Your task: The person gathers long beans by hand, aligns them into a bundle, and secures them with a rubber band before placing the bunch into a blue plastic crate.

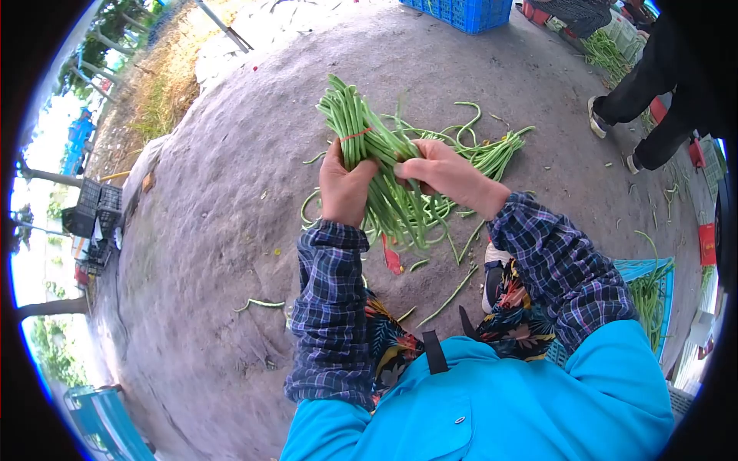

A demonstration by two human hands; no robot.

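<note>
A bundle of long green beans (388,209) is held up in front of me, with a red rubber band (356,135) around its upper part. My left hand (344,184) wraps around the bundle just below the band. From the right, my right hand (446,170) is closed on the beans at the bundle's side; its fingertips are partly hidden. Behind and below, more long beans (498,156) lie loose on the ground. A red scrap (392,257) shows under the bundle's hanging ends.
A blue crate (461,17) stands at the top. At right, a person in dark trousers (642,100) stands near more beans. Beside my right elbow is a light-blue crate (667,307) holding beans. Dark crates (96,207) are stacked at far left; stray beans (265,303) lie on the ground.
</note>
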